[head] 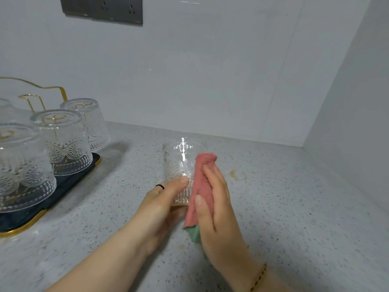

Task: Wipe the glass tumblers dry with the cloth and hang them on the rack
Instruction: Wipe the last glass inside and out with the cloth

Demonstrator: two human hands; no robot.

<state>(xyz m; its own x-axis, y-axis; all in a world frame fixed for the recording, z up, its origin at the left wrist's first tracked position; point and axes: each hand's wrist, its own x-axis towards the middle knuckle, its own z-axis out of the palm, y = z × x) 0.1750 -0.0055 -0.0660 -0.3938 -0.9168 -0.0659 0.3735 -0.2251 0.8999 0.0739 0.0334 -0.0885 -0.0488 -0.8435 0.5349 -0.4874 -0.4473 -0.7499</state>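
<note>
- The left hand [163, 204] is wrapped around the lower part of a clear, embossed glass tumbler [179, 165], thumb lying across its ribbed base, with a thin black ring on one finger.
- That tumbler is held above the speckled grey stone countertop [284, 203], tilted slightly with its open mouth away from the camera, to the right of the rack and well apart from it.
- The right hand [219, 209] lies flat with fingers stretched, pressing a folded pink cloth with a green underside [201, 186] against the tumbler's right side; a beaded gold bracelet [257, 278] circles that wrist.
- The cloth's upper end folds over near the tumbler's rim, and its green corner hangs below the palm.
- At the left stands a gold wire rack on a dark blue tray with a gold edge [25, 223].
- Three more patterned tumblers sit upside down on the rack's pegs: the nearest inverted tumbler [23, 165], a middle inverted tumbler [63, 142] and a far inverted tumbler [88, 123].
- A fourth glass seems to show at the left edge, but it is cut off too much to be sure.
- Brownish stains [234, 174] mark the countertop just right of the hands.
- A dark grey socket panel [101, 9] is fixed to the white wall above.
</note>
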